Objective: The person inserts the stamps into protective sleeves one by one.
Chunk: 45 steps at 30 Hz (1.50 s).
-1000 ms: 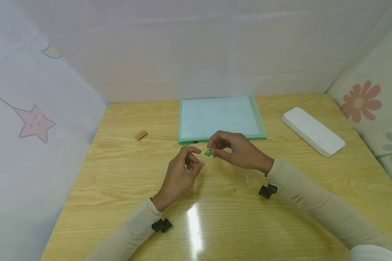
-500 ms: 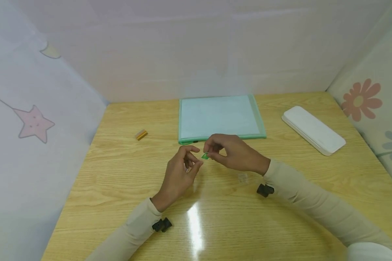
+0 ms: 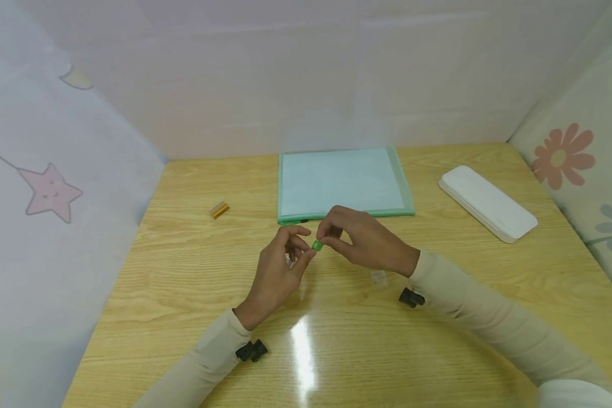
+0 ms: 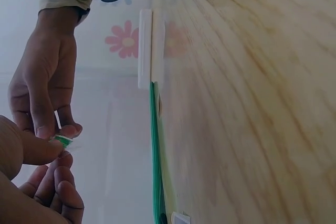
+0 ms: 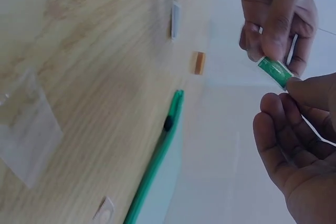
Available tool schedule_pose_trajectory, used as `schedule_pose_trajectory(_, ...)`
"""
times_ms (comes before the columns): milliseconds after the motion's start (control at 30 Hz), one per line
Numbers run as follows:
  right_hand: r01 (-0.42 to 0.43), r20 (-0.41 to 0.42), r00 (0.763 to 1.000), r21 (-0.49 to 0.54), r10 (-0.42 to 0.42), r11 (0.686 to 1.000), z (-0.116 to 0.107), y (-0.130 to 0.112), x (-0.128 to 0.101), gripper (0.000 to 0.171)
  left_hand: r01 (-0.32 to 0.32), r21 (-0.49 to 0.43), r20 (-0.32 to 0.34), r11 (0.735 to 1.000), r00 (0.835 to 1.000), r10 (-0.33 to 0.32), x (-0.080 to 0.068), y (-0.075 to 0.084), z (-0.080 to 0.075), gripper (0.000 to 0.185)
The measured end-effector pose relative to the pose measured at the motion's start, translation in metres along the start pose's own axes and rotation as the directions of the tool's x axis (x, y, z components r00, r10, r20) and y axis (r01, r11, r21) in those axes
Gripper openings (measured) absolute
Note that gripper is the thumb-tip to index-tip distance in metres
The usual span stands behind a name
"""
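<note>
We count two hands at work and one small green piece between them. Our right hand pinches the green piece between thumb and forefinger, its other fingers curled loosely behind. Our left hand meets it from the other side, thumb and forefinger tips closed on the piece's near end, the remaining fingers folded into the palm. The piece sits in the air above the table, just in front of the folder's near edge.

Around it we count one green-edged zip folder, one white case to the right, one small orange block to the left, and one clear plastic wrapper lying flat by the right wrist.

Compared with a second ago, the green piece has travelled left and slightly down: then only the right hand held it, with a gap to the left fingertips; now both hands grip it.

The surface is a pale wooden table with a glare spot near us. White cloth walls enclose it, a pink star printed on the left, a flower on the right.
</note>
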State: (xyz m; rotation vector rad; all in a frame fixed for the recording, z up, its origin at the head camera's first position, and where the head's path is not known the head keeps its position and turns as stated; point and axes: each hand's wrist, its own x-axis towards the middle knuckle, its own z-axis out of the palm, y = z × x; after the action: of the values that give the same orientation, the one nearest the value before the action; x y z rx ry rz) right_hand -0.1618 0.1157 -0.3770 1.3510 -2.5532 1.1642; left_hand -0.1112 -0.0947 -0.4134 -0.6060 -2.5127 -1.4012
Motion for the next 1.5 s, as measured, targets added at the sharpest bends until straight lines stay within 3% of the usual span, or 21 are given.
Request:
schedule_pose_trajectory(200, 0.017, 0.026, 1.000, 0.002, -0.017, 1.000, 0.002, -0.001, -0.002, 0.008, 0.015, -0.026, 0.008, 1.000, 1.000, -0.015, -0.001, -0.002, 0.001, 0.038)
schedule_pose_trajectory(400, -0.015, 0.070, 0.998, 0.067, 0.010, 0.998, 0.004, 0.003, -0.002, 0.011, 0.038, -0.099, 0.021, 0.994, 0.999, -0.037, 0.000, -0.002, 0.001, 0.036)
schedule_pose_trajectory(700, -0.158, 0.053, 0.987, 0.116, 0.153, 0.981, 0.007, 0.014, -0.003, 0.011, 0.186, -0.086, 0.087, 0.979, 0.980, -0.179, -0.004, -0.007, 0.005, 0.018)
schedule_pose_trajectory(833, -0.246, 0.101, 0.967, 0.127, 0.234, 0.961, 0.014, 0.026, -0.005, 0.007, 0.218, -0.012, 0.121, 0.976, 0.969, -0.215, -0.005, -0.009, 0.005, 0.013)
schedule_pose_trajectory(967, -0.382, 0.138, 0.917, 0.040, 0.373, 0.923, 0.029, 0.039, -0.010, 0.004, 0.229, 0.086, 0.202, 0.970, 0.949, -0.242, -0.008, -0.010, 0.004, 0.010)
schedule_pose_trajectory(1100, -0.442, 0.115, 0.886, -0.085, 0.449, 0.893, 0.042, 0.044, -0.014, 0.006, 0.226, 0.143, 0.279, 0.964, 0.925, -0.258, -0.012, -0.011, 0.006, 0.011)
schedule_pose_trajectory(1300, -0.426, 0.080, 0.893, -0.166, 0.443, 0.889, 0.043, 0.045, -0.015, 0.004, 0.154, 0.219, 0.296, 0.963, 0.930, -0.216, -0.010, -0.007, 0.013, 0.012)
schedule_pose_trajectory(1367, -0.428, 0.081, 0.893, -0.151, 0.442, 0.891, 0.036, 0.047, -0.016, 0.005, 0.129, 0.235, 0.316, 0.963, 0.927, -0.202, -0.009, -0.004, 0.017, 0.011)
schedule_pose_trajectory(1500, -0.395, 0.027, 0.916, -0.113, 0.400, 0.912, 0.010, 0.058, -0.020, 0.010, 0.050, 0.279, 0.352, 0.959, 0.924, -0.151, -0.004, 0.005, 0.033, 0.006)
